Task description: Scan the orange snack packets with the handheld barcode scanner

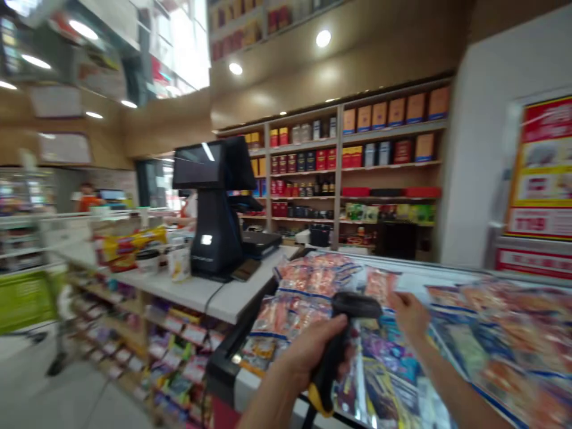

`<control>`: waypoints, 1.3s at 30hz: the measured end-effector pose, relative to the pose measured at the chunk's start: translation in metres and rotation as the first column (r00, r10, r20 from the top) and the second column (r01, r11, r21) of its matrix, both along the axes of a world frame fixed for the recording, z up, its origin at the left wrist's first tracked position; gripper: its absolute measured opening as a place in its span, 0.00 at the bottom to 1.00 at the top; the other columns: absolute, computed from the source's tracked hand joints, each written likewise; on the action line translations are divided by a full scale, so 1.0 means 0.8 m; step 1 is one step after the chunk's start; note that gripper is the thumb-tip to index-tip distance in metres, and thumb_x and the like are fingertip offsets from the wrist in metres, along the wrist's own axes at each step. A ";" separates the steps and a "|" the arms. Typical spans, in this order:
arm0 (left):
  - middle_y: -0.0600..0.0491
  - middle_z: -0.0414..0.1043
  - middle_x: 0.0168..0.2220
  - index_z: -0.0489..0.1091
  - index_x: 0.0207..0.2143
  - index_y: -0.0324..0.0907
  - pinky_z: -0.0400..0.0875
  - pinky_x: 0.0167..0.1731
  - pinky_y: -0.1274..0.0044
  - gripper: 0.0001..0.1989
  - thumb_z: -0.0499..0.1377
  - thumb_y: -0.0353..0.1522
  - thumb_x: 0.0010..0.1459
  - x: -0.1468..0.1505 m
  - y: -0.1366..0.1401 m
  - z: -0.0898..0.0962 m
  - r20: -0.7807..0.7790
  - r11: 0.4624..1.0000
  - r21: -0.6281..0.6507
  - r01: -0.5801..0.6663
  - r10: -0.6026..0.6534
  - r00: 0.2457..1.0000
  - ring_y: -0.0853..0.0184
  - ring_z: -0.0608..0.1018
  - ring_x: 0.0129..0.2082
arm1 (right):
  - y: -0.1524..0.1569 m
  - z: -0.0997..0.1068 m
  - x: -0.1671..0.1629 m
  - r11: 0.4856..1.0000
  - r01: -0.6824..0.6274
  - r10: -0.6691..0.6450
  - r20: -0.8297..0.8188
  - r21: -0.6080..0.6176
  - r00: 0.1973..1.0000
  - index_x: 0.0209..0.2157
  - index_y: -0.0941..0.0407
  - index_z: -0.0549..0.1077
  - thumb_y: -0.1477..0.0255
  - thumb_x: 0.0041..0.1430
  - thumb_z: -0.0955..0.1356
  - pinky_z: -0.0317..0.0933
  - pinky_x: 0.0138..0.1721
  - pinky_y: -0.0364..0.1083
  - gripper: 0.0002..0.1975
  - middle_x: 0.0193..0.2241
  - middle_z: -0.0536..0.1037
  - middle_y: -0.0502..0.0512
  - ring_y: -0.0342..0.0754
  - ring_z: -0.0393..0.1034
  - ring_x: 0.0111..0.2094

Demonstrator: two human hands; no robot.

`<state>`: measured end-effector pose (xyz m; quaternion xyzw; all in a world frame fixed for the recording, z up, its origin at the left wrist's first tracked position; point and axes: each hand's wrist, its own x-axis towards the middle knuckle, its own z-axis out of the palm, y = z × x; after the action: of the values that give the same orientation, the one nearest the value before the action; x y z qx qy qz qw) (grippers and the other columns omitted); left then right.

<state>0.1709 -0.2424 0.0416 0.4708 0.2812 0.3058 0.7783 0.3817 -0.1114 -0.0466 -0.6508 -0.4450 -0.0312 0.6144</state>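
Note:
My left hand point(313, 351) is wrapped round the grip of a black handheld barcode scanner point(355, 305), whose lower end is yellow. Just right of the scanner head, my right hand point(410, 316) pinches the edge of a clear packet of orange-pink food point(379, 285). That packet is raised a little above the others in the chest display. Rows of similar packets point(313, 277) with blue edges lie to its left. Beneath both hands are purple and yellow packets point(388, 357). More orange-pink packets point(513, 333) fill the right side, partly blurred.
A black checkout terminal point(214, 220) stands on a white counter point(201, 298), beside cups point(179, 262) and yellow snack bags point(129, 247). Stocked shelves point(304, 173) line the back. A green cart point(27, 301) is at far left. A person in orange point(88, 199) is far off.

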 end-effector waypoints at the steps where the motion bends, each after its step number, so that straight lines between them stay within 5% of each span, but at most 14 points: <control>1: 0.56 0.62 0.17 0.64 0.30 0.35 0.53 0.11 0.84 0.17 0.48 0.41 0.50 0.000 0.002 0.001 0.025 1.000 0.006 -0.005 0.005 1.000 0.77 0.64 0.12 | -0.013 0.000 0.023 0.999 0.045 -0.045 0.015 -0.028 0.999 0.31 0.59 0.68 0.65 0.49 0.61 0.58 0.32 0.45 0.12 0.29 0.71 0.53 0.44 0.64 0.30; 4: 0.57 0.61 0.16 0.64 0.32 0.36 0.52 0.12 0.84 0.17 0.50 0.41 0.48 -0.004 0.002 0.003 0.048 0.998 0.012 -0.059 0.058 0.997 0.77 0.63 0.11 | -0.027 0.001 0.036 0.996 0.076 -0.074 0.029 -0.054 0.997 0.24 0.59 0.70 0.65 0.44 0.62 0.55 0.28 0.44 0.12 0.21 0.72 0.54 0.46 0.64 0.25; 11: 0.56 0.61 0.16 0.64 0.32 0.36 0.51 0.12 0.83 0.18 0.51 0.42 0.47 0.001 0.005 0.001 -0.016 0.998 0.016 -0.065 0.065 0.998 0.76 0.62 0.11 | -0.024 0.008 0.030 0.998 0.061 -0.060 -0.049 0.014 0.997 0.24 0.58 0.69 0.66 0.44 0.59 0.54 0.29 0.42 0.12 0.23 0.73 0.55 0.46 0.64 0.26; 39: 0.57 0.61 0.15 0.63 0.31 0.37 0.51 0.11 0.85 0.16 0.52 0.41 0.46 0.024 0.025 -0.004 0.031 0.999 -0.012 -0.035 0.036 0.999 0.78 0.61 0.10 | -0.043 0.028 0.075 0.990 0.135 -0.139 0.108 0.046 0.984 0.24 0.58 0.67 0.65 0.46 0.57 0.53 0.29 0.42 0.13 0.22 0.71 0.55 0.45 0.63 0.25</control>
<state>0.1900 -0.2225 0.0381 0.4564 0.2790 0.3254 0.7797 0.4421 -0.1460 -0.0244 -0.6650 -0.4319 -0.1179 0.5978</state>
